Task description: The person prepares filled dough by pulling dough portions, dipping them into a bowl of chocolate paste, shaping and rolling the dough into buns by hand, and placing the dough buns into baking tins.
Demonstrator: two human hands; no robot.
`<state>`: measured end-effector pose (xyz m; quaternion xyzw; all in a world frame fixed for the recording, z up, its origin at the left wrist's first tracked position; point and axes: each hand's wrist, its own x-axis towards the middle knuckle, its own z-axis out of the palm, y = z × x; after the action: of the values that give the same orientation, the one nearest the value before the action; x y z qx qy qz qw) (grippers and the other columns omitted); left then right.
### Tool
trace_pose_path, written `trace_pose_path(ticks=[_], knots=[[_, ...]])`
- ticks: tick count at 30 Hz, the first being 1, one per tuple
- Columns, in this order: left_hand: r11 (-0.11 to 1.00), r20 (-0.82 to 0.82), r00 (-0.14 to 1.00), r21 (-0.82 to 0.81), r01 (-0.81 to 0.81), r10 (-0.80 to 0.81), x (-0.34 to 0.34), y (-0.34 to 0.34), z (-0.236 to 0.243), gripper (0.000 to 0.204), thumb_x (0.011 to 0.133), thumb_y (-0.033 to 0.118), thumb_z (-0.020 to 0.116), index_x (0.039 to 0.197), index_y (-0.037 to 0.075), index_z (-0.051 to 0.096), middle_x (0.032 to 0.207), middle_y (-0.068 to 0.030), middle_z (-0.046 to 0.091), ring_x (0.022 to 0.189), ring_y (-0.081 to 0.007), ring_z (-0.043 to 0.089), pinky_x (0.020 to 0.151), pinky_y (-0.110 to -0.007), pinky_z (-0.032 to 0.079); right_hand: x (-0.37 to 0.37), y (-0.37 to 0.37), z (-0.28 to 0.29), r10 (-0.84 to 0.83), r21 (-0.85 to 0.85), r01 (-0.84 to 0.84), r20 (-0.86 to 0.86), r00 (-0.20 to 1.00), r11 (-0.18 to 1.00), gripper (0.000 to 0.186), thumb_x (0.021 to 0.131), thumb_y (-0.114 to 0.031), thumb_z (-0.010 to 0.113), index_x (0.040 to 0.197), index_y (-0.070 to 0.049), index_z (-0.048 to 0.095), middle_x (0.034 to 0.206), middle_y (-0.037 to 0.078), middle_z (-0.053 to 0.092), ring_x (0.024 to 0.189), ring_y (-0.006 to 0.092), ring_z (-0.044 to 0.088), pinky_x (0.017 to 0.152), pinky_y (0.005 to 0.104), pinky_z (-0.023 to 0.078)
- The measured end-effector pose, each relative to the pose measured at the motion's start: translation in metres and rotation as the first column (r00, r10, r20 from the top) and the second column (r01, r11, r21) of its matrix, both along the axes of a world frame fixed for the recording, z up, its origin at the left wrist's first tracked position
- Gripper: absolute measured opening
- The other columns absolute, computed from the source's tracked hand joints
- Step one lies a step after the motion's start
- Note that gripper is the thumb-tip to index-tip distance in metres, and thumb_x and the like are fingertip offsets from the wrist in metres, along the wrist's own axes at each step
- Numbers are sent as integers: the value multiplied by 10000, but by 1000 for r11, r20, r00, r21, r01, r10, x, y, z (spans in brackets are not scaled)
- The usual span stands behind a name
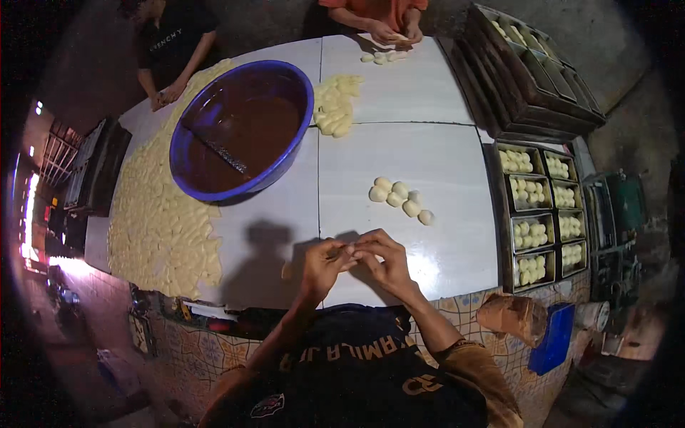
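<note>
Your left hand (322,269) and right hand (389,264) meet, fingers half-curled; whether they hold anything is hidden. Dough balls (394,199) cluster beyond, probably for easy reach.

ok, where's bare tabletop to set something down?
Bare: tabletop between the dough balls and the filled loaf tins; the stretch from those balls up to the small dough pieces at the far edge; the gap between the blue tub and the balls. Crowded: left side, spread with pale dough.
</note>
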<state>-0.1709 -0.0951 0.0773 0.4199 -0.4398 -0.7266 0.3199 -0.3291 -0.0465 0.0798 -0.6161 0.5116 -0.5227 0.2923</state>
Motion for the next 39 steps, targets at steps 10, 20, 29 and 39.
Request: trace_pose_path(ticks=[10,20,29,39], knots=[[900,51,974,-373,224,-221,-29,0,-9,181,847,-49,646,1015,-39,579,1014,-89,586,963,-170,630,771,-248,527,-22,21,-21,-146,348,27,321,936,937,300,922,-92,575,1213,-20,555,1077,102,568,864,177,589,722,273,492],[679,239,971,-709,191,-24,-43,-31,-23,187,818,-94,596,987,-14,612,1025,-120,639,1000,-219,617,847,-323,495,-151,-10,-42,-477,439,358,199,856,824,355,812,30,530,1159,46,604,1036,124,663,953,175,616,830,268,490],[920,95,984,-378,-106,152,-2,-55,-70,127,871,32,572,968,-16,638,938,-102,654,878,-163,620,794,-282,493,-166,-11,-59,-225,505,290,-188,956,813,493,792,133,367,1245,30,531,1228,202,577,1159,311,560,1028,368,417],[929,301,947,-304,211,-117,-109,-103,-51,395,945,105,532,1323,-4,488,1311,-189,512,954,-205,609,785,-324,529,-180,-5,-65,57,323,131,-514,856,937,587,761,-35,594,1319,37,427,1321,250,459,1225,399,444,1035,452,385]])
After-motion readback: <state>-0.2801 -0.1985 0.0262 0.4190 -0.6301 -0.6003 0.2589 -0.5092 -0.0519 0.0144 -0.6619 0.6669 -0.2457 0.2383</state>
